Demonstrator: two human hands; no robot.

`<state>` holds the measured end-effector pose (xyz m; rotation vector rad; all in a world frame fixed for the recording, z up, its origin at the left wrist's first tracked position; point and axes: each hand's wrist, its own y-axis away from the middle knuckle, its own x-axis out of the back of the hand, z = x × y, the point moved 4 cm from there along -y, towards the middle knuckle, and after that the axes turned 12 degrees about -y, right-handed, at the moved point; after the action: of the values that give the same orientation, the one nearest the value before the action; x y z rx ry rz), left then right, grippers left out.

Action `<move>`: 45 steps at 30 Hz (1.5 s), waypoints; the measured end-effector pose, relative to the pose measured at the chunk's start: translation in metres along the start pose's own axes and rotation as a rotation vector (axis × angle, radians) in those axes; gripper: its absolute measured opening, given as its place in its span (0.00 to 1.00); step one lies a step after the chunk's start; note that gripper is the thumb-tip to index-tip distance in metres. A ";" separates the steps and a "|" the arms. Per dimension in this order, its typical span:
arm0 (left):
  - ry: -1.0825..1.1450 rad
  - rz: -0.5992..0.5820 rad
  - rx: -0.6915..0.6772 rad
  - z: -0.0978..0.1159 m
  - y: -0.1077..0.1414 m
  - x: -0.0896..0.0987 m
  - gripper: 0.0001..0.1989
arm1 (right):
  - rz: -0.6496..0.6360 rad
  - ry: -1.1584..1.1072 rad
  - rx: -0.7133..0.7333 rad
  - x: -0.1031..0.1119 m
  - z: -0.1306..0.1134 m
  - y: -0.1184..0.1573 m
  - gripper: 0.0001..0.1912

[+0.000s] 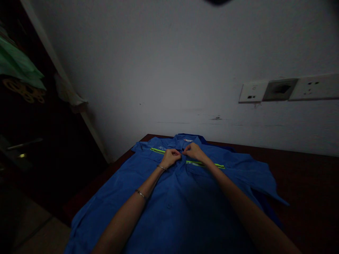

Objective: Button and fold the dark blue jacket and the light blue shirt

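Note:
A blue short-sleeved work shirt (pixel 164 188) lies spread out, its collar toward the wall and yellow-green stripes across the chest. Near the top of its front opening, my left hand (pixel 171 157) pinches the left front edge. Close beside it, my right hand (pixel 194 151) pinches the opposite edge just below the collar. The fingertips of both hands are nearly together; whatever small part of the shirt is between them is too dark to make out. A button (pixel 168 206) shows lower down the front. Bracelets circle my left wrist and forearm.
Under the shirt is a dark red-brown table (pixel 304 176), set against a pale wall (pixel 164 70). Wall sockets (pixel 309 87) sit at the right. On the left stands a dark door (pixel 53 141) with a handle (pixel 25 144) and a hanging green cloth (pixel 18 61).

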<state>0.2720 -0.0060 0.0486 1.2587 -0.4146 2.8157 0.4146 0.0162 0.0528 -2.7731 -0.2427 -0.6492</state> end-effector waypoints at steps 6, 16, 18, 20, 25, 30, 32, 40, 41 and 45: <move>0.028 0.036 -0.010 -0.006 -0.001 0.003 0.04 | 0.026 0.036 0.041 0.008 0.005 -0.004 0.06; -0.201 0.154 -0.299 0.021 -0.004 0.019 0.08 | 0.031 0.050 0.078 0.011 -0.006 0.000 0.06; -0.263 0.121 -0.329 0.024 -0.002 0.015 0.06 | 0.027 0.033 0.061 0.010 -0.007 0.002 0.06; -0.307 0.107 -0.313 0.023 -0.001 0.011 0.06 | 0.017 0.015 0.045 0.010 -0.007 0.002 0.05; -0.358 0.119 -0.250 0.018 -0.001 0.009 0.06 | 0.000 -0.041 0.001 0.009 -0.004 -0.001 0.05; -0.349 0.126 -0.294 0.017 -0.002 0.011 0.07 | -0.031 -0.131 -0.028 0.005 0.003 -0.005 0.06; -0.341 0.122 -0.309 0.016 -0.002 0.012 0.06 | -0.035 -0.163 -0.052 0.004 0.006 -0.006 0.06; -0.267 0.062 -0.280 0.016 -0.003 0.014 0.07 | -0.043 -0.256 -0.089 0.001 0.012 -0.008 0.05; -0.262 0.061 -0.267 0.016 -0.003 0.014 0.07 | -0.041 -0.257 -0.090 0.000 0.013 -0.008 0.04; -0.236 0.063 -0.205 0.017 -0.003 0.013 0.06 | -0.031 -0.257 -0.099 0.000 0.013 -0.007 0.05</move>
<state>0.2755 -0.0086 0.0697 1.5580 -0.7432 2.5962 0.4182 0.0266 0.0426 -2.9512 -0.3146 -0.3170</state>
